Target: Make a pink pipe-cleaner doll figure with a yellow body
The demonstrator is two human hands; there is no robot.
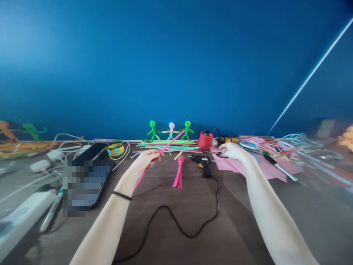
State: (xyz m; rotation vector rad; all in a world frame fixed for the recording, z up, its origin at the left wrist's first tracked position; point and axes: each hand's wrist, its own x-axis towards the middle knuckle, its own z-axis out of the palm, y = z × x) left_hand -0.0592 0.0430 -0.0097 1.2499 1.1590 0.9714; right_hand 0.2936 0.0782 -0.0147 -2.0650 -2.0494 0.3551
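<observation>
My left hand is closed around a long pink pipe cleaner, which slants up to the right and passes below the hand towards the wrist. On the right, my right hand has its fingers on the dark handles of scissors, whose blades point left. Between the hands lies a pink pipe-cleaner bundle, bound at the top with loose strands fanned out below. A black glue gun rests just right of the bundle.
Loose green and pink pipe cleaners lie along the wall behind small pipe-cleaner figures. The glue gun's cord loops across the front. A phone and white cables stand left; pink paper and a red roll are right.
</observation>
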